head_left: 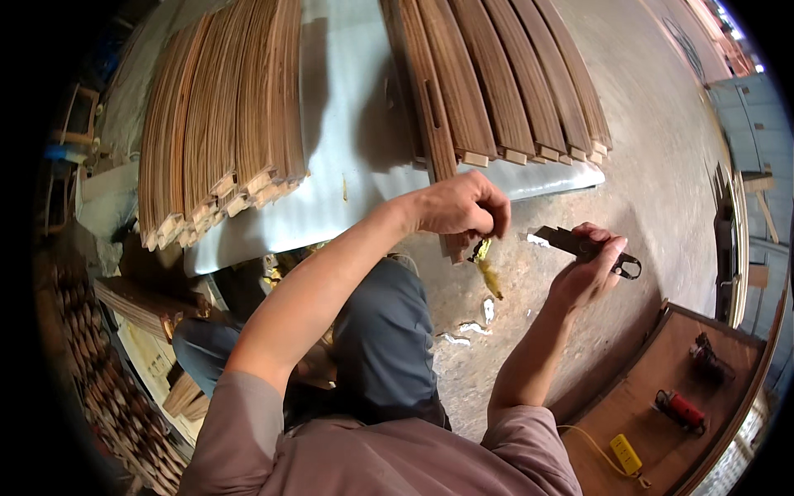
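Observation:
My left hand (465, 207) is closed, fingertips pinched together and pointing down. From them hangs a crumpled yellow strip (490, 277), with a darker bit near its top. Just behind sits the near end of a brown wood-grain plank (442, 168), which reaches out past the stack. Off to the right, my right hand (591, 269) grips a flat dark utility knife (571, 242) with a ring at its rear end. Its front end points left toward my left hand. Scraps of white crumpled paper (473, 328) lie on the floor below and between the hands.
Wood-grain planks are stacked on the left (223, 116) and right (513, 83) of a pale sheet-covered surface (347, 149). A brown wooden tray (662, 397) at lower right holds a red cylindrical tool (681, 410) and a yellow power outlet block (626, 454) with a cord.

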A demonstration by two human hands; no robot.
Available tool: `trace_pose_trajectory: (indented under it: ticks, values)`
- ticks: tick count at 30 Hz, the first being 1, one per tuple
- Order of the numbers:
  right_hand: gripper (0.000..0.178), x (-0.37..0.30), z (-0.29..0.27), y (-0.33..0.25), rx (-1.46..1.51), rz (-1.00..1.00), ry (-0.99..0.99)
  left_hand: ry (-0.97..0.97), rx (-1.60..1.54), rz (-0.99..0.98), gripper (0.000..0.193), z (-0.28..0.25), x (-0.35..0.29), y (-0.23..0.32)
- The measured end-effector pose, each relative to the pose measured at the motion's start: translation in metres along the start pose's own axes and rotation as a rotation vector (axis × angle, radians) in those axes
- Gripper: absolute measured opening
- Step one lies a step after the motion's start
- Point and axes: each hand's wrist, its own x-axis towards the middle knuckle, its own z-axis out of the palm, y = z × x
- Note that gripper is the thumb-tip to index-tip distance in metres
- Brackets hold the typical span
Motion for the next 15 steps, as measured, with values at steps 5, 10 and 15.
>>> trace_pose_trajectory:
  ticks: [5,10,15]
  values:
    - [0.022,-0.035,-0.027,0.031,-0.639,0.036,-0.33,0.717,0.511,0.127,0.042,0.006,-0.005,-0.001]
    - [0.026,-0.102,-0.025,0.094,-0.85,0.142,-0.652,1.125,0.654,-0.204,0.122,-0.034,0.016,-0.066]
    - [0.032,-0.121,-0.015,0.111,-0.002,1.049,-0.461,0.957,0.524,-0.17,0.113,-0.039,0.013,-0.047]
